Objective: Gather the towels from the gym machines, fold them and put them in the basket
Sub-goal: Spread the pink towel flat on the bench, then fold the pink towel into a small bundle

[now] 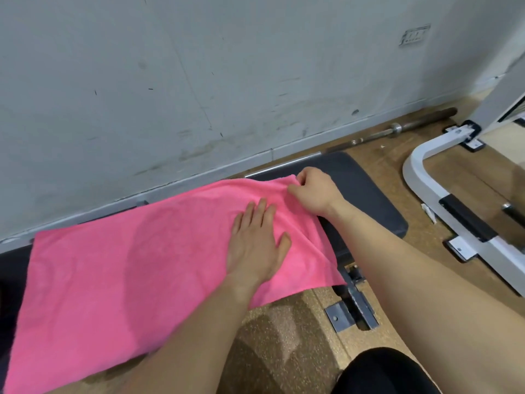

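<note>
A pink towel [119, 268] lies spread over a dark padded gym bench [366, 191], its near edge hanging off the front. My left hand [255, 245] lies flat on the towel near its right end, fingers straight and pressing down. My right hand [312, 191] pinches the towel's far right corner between thumb and curled fingers, lifting it slightly off the pad. No basket is in view.
A grey wall [199, 81] runs close behind the bench. A barbell [397, 129] lies on the floor along the wall. A white machine frame [426, 180] stands to the right. The bench's metal foot [352, 311] sits on speckled brown floor.
</note>
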{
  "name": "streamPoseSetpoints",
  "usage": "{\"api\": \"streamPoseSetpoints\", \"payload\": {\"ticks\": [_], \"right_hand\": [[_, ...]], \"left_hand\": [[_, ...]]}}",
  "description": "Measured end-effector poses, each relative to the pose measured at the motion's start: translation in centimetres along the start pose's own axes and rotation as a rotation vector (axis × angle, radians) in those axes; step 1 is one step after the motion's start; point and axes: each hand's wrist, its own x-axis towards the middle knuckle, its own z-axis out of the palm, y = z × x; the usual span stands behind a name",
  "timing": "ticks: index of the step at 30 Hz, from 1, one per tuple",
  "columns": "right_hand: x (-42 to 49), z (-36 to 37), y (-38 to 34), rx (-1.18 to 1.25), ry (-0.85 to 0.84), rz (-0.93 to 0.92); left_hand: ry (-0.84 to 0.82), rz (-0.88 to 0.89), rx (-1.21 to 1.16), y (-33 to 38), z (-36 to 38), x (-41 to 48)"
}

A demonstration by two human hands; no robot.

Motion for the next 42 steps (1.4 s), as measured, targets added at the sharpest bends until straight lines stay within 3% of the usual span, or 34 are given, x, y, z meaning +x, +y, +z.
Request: {"api": "streamPoseSetpoints", "payload": {"ticks": [3,8,15,18,22,27,29,31,34,37,42], "right_hand": [[0.4,-0.5,-0.5,0.196,-0.057,0.012],[1.5,-1.0,-1.8,0.181,-0.128,0.042],[2.8,-1.8,-1.7,0.295,-0.004,0.037],[3.5,-1.8,-0.6,0.201,0.066,0.027],[3.5,-0.9,1.1,-0.12,-0.094,0.006],[-1.4,1.2,2.4,-0.342,0.178,-0.105],[-3.6,2.1,3.3,-0.394,0.209,-0.16],[-5.2,2.8,4.2,-0.449,0.183,-0.2],[-6.3,3.3,5.3,-0.546,0.03,-0.224],[-5.8,3.1,6.0,-0.613,-0.09,-0.209],[-4.7,1.9,7.1,-0.685,-0.141,-0.231]], "left_hand": [[0.004,0.027,0.021,-0.1,0.2,-0.1],[-0.02,0.033,0.013,-0.2,0.2,-0.1],[-0.01,0.027,-0.038,-0.2,-0.1,-0.2],[-0.014,0.025,-0.025,-0.1,-0.1,-0.2],[-0.039,0.02,-0.001,-0.1,0.1,0.0],[-0.085,0.016,-0.025,-0.2,-0.3,0.2],[-0.105,-0.032,-0.112,-0.3,-0.8,0.5],[-0.035,-0.082,-0.193,-0.2,-1.7,1.6],[0.118,0.02,-0.094,0.3,-2.4,4.7],[-0.021,0.091,0.002,0.5,-1.7,8.2],[-0.211,0.084,0.1,0.3,-0.3,12.2]]}}
